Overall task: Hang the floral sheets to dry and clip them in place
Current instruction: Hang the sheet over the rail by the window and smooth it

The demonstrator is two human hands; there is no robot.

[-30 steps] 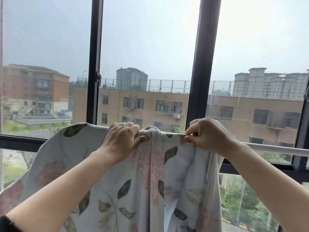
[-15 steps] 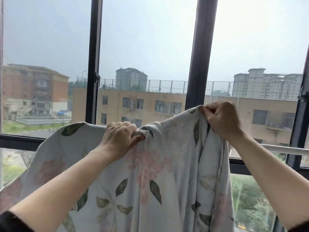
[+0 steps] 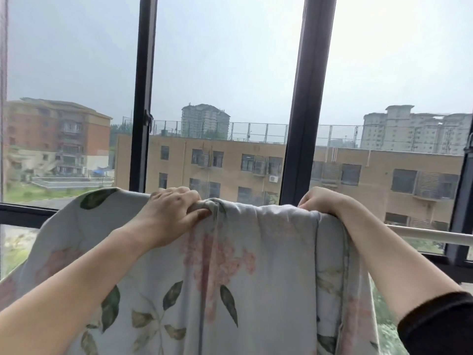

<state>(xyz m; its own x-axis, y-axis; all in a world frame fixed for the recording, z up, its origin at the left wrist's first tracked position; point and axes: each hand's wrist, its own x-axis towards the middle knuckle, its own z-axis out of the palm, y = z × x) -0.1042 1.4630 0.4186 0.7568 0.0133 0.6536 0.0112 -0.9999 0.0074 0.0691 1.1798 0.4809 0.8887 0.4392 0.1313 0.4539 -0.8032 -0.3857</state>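
Over one white rail (image 3: 432, 233): one floral sheet (image 3: 268, 254); left hand (image 3: 171, 211), right hand (image 3: 324, 201), each grip clutching top fold.

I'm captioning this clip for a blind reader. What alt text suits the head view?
Two bare hands hold the top edge of a floral sheet along a white rail. The left hand bunches the fabric and the right hand curls over its right end. Beyond the dark window frame are buildings and a hazy sky.
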